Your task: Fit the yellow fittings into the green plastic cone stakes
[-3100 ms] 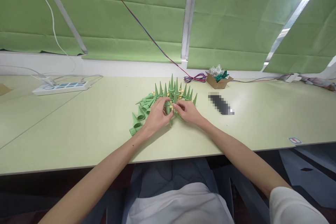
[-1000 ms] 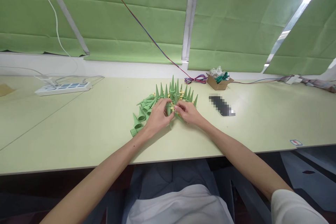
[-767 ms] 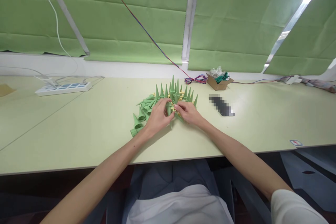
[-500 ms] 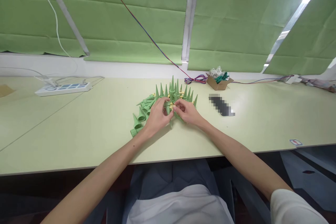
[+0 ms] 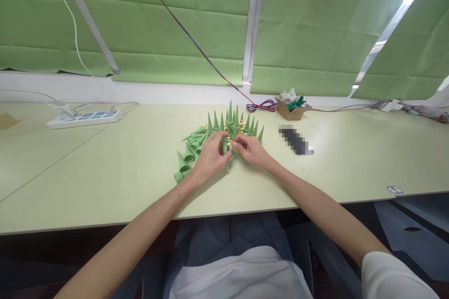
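My left hand (image 5: pixel 212 153) is closed around a green plastic spike (image 5: pixel 225 148), its tip pointing down toward me. Close beside it, my right hand (image 5: pixel 251 148) pinches at a small yellow piece (image 5: pixel 229 144) on the spike's upper end; the fingertips of both hands nearly meet there. Behind my hands, several green cone spikes (image 5: pixel 230 114) stand upright with small yellow pieces (image 5: pixel 242 124) among them. To the left of my left hand lie loose green cones (image 5: pixel 188 155), some on their sides with hollow ends showing.
A white power strip (image 5: pixel 86 119) with cables lies at the back left of the table (image 5: pixel 105 187). At the back right are a small cardboard box (image 5: pixel 290 113) with plastic wrap and a coiled red-blue wire (image 5: pixel 263 105). A blurred dark object (image 5: pixel 296 140) lies right of my hands.
Both hands stay at the same spot with only slight finger shifts around the spike and yellow piece. The spikes and cones on the table have not moved.
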A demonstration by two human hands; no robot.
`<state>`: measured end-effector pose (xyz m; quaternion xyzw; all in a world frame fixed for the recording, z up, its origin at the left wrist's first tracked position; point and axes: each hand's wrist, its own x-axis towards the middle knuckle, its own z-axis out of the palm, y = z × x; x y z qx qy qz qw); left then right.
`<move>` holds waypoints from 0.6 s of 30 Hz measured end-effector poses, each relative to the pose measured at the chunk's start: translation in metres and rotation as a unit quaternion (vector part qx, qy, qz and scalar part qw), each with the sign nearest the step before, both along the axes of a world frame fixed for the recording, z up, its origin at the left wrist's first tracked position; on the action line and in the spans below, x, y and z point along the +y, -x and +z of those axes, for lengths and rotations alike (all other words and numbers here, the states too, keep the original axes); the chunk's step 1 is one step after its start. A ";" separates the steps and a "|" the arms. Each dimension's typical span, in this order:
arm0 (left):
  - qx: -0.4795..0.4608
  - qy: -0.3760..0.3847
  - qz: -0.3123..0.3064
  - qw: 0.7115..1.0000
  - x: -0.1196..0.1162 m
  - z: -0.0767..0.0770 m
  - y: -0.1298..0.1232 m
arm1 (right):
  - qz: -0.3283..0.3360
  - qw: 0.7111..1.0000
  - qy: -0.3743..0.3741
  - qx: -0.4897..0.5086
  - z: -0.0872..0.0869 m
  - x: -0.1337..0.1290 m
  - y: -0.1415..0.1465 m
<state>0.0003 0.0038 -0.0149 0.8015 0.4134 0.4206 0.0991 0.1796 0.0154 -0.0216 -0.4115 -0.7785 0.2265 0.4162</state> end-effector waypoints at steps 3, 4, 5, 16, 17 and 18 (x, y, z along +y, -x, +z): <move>0.006 -0.004 -0.003 1.000 -0.001 0.001 0.000 | -0.002 1.000 -0.006 -0.005 0.000 0.000 0.000; 0.007 -0.005 -0.005 1.000 -0.001 0.001 0.000 | -0.005 1.000 -0.008 -0.006 0.000 0.001 0.000; 0.009 -0.006 -0.008 1.000 -0.001 0.001 0.000 | -0.009 1.000 -0.011 -0.009 0.000 0.001 0.000; 0.020 -0.009 -0.036 0.999 -0.003 -0.001 -0.001 | -0.038 0.998 -0.027 -0.030 0.001 0.003 0.000; 0.017 -0.008 -0.037 0.999 -0.003 -0.001 -0.001 | -0.039 0.998 -0.028 -0.027 0.001 0.003 0.000; 0.013 -0.006 -0.036 0.999 -0.003 -0.001 -0.001 | -0.041 0.998 -0.029 -0.023 0.001 0.003 0.001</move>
